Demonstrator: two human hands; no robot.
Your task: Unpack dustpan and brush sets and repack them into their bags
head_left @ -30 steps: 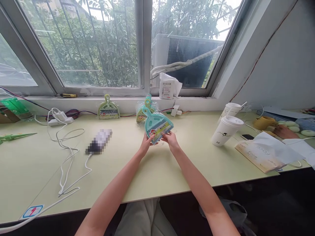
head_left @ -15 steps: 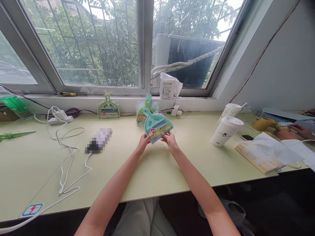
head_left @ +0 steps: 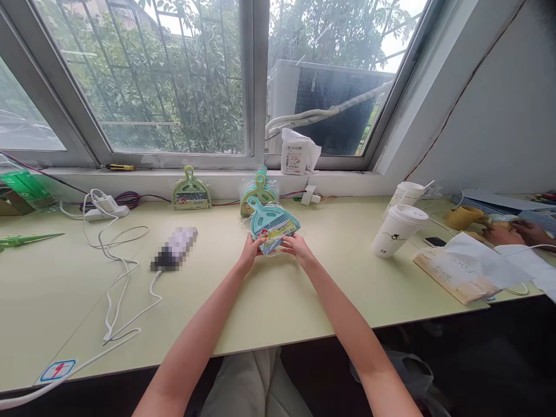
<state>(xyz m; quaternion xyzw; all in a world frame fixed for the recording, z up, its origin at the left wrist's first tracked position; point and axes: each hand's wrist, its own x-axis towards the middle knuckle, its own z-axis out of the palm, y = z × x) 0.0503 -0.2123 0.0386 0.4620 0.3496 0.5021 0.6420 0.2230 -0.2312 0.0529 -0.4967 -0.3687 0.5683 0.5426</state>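
Note:
Between my hands is a turquoise mini dustpan and brush set in clear wrapping, with a printed label along its lower part. It is tilted, its handle pointing up and to the left. My left hand grips its lower left corner, and my right hand pinches the lower right edge. Just behind it, a stack of wrapped dustpan sets, green in front, leans at the wall. Farther left, one green dustpan set stands against the wall.
A blurred-out device with a white cable lies left, near a power strip. To the right stand white paper cups and a tissue pack. Another person's hands are at the far right. A tissue bag sits on the sill.
The turquoise dustpan set has shifted slightly left and tipped flatter in my hands. Both hands keep their hold on it.

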